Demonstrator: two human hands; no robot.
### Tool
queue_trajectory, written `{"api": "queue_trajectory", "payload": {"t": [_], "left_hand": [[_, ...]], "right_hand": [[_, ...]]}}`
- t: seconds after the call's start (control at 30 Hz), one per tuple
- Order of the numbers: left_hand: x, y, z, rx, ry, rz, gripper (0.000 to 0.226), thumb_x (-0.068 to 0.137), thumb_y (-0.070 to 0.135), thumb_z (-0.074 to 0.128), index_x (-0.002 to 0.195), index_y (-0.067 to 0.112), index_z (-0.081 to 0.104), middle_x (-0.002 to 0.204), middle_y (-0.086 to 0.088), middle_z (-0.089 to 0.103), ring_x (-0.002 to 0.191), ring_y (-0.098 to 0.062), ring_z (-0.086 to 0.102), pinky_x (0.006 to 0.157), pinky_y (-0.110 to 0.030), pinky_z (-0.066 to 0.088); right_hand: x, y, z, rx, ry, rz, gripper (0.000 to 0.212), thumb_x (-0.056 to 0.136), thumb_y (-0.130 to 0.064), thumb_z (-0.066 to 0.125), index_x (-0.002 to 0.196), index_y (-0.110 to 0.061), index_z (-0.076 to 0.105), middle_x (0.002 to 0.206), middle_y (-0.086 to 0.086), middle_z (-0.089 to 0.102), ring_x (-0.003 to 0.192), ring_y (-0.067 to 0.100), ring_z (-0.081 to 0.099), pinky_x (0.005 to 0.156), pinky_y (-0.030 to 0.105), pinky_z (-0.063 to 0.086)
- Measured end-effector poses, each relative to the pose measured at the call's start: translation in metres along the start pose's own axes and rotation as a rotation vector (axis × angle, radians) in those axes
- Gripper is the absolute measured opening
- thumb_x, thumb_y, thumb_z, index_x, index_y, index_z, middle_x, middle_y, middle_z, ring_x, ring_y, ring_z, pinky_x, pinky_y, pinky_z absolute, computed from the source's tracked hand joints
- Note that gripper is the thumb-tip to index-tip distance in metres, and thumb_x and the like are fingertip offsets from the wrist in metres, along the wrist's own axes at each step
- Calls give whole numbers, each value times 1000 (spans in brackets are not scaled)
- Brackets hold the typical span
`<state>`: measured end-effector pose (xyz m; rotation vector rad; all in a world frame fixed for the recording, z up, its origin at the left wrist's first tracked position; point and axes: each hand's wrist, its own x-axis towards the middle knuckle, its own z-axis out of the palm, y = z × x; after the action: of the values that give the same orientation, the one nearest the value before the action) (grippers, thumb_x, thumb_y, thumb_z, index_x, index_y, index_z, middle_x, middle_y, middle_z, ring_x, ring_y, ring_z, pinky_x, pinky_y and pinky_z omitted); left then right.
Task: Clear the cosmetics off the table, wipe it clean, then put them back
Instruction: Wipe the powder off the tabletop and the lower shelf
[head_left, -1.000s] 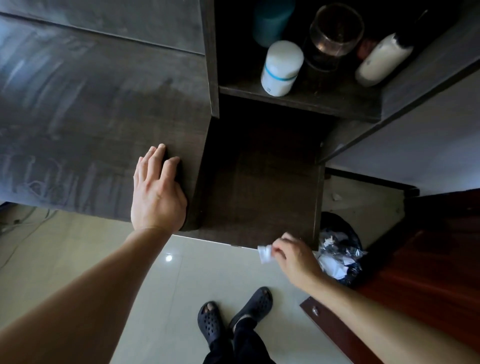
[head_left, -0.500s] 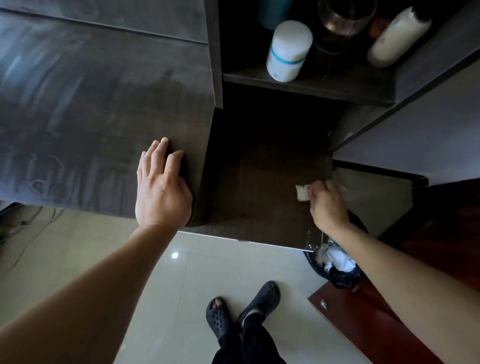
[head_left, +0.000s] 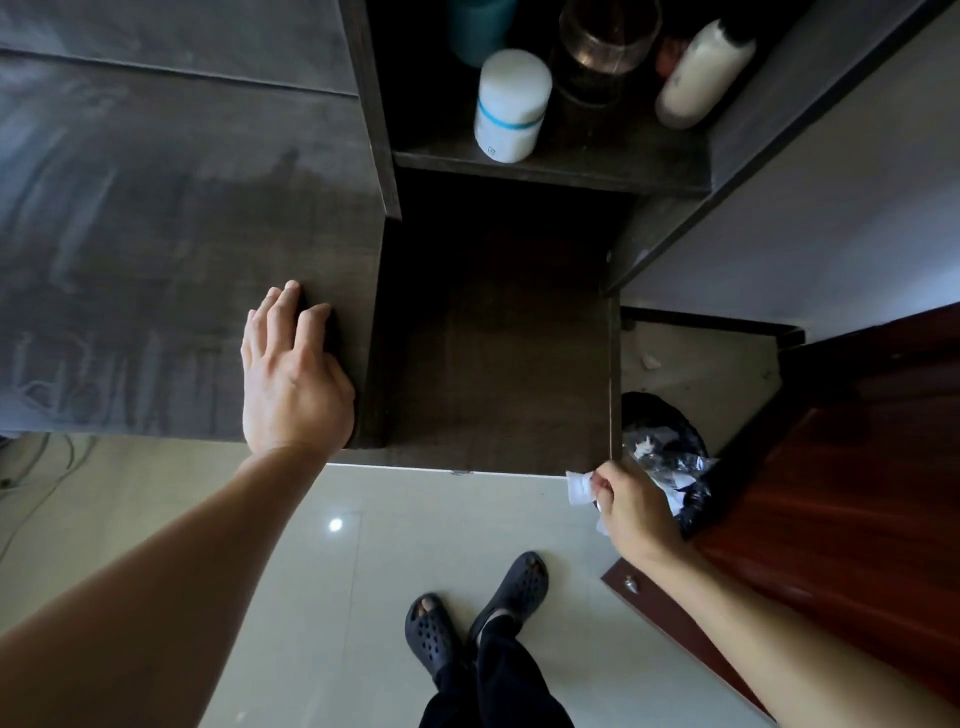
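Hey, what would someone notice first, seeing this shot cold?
The left hand lies flat on the dark, streaked tabletop near its right edge. The right hand pinches a white tissue at the lower shelf's front corner, by the black bin. A white jar with a blue band stands on the upper shelf.

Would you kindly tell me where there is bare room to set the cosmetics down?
The tabletop left of the left hand is bare, as is the lower shelf beside it. The upper shelf is crowded: jar, glass, bottle.
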<state>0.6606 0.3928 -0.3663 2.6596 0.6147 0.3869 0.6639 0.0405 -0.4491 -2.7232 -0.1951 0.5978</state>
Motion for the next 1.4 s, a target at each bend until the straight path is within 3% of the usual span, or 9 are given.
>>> {"api": "queue_trajectory", "payload": {"t": [0.23,0.4,0.63,0.7,0.87,1.03,1.1,1.2,1.4], "left_hand": [[1,0,1,-4,5,8,46,78,5,34,117,1,58,140,-21,45,134,-39,34,110,-53,28],[0,0,0,-11,3,13,44,79,2,37,117,0,57,140,-22,44,134,-40,33,110,-53,27],[1,1,0,-8,0,19,44,79,4,36,116,-2,58,139,-23,45,133,-40,35,109,-54,29],[1,0,0,-5,-1,22,43,79,2,38,116,-2,58,139,-24,45,133,-41,35,109,-55,29],[1,-1,0,8,-3,30,41,81,3,37,115,-2,58,138,-24,46,132,-42,35,110,-54,27],[2,-2,0,13,0,28,43,82,8,32,114,-2,59,137,-25,47,131,-43,37,111,-54,28],[1,-1,0,13,2,31,44,82,8,32,114,-2,59,137,-25,47,131,-43,37,111,-54,28],[2,-2,1,12,3,31,43,82,6,32,115,-2,59,138,-25,47,131,-43,37,111,-54,28],[2,-1,1,19,1,20,43,83,6,33,116,-2,59,138,-25,47,132,-41,37,112,-53,27]], "right_hand": [[33,-27,9,130,289,303,8,88,-7,56,86,-5,63,92,19,59,81,37,56,66,35,40],[-45,-53,49,182,-56,97,19,82,-1,52,75,-17,58,82,2,55,73,21,56,65,25,37],[93,-33,-19,269,324,436,13,87,-9,54,92,-5,66,99,21,63,91,36,59,72,32,41],[81,-57,-2,203,280,365,12,85,-6,53,90,-7,64,97,16,58,85,31,57,71,34,43],[27,-95,32,128,-36,-186,10,85,-9,56,78,-12,62,80,5,52,69,24,53,61,29,33],[155,-63,-56,178,368,177,11,88,-9,54,85,-8,65,77,7,53,75,22,50,55,12,39],[187,-48,-75,93,336,185,12,88,-8,56,88,-5,67,95,16,57,85,30,55,71,25,40],[187,-39,-65,57,293,175,15,91,-8,54,96,-4,67,107,24,55,93,36,57,71,27,34],[121,-9,-36,63,264,178,13,89,-9,53,92,-7,65,89,21,66,79,38,62,68,37,48]]}}
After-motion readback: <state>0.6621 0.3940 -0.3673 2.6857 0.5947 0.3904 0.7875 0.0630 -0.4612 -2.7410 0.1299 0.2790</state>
